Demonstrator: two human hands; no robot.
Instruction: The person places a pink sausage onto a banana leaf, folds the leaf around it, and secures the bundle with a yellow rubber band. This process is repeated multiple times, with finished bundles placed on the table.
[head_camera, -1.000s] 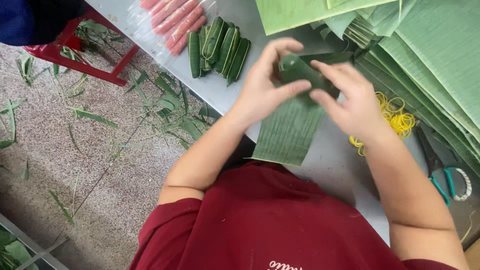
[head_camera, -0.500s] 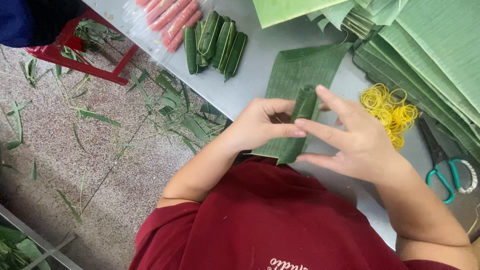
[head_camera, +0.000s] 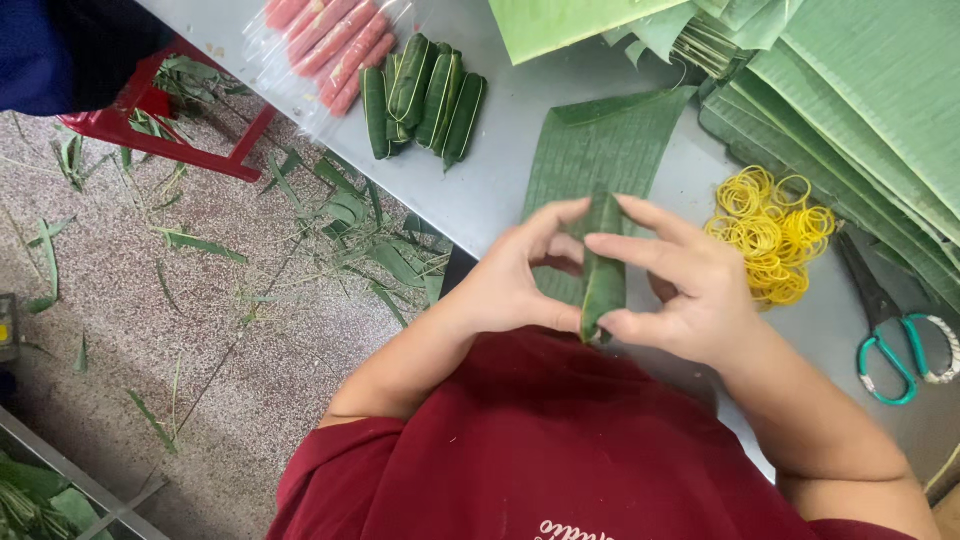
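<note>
Rolled tighter than half a second ago, the leaf roll now stands as a narrow green tube between both hands, drawn closer to the person's chest, while the flat leaf it is rolled from lies more exposed on the desk. The left hand curls around the roll's left side, thumb and fingertips closed on it; the right hand pinches it from the other side, forefinger laid across the upper part and thumb at the lower end. Neither hand is open; both grip the same roll. Judging by the scene, the wrapping looks well along but unfinished: the roll has no band on it yet, and its far end still joins the flat leaf. A heap of yellow rubber bands waits just beside the right hand, and scissors with teal handles lie further right. At the desk's far edge sit finished rolls, stacked together, next to a clear bag of pink sausages. Stacks of cut leaves fill the upper right. Leaf scraps litter the floor near a red stool.
</note>
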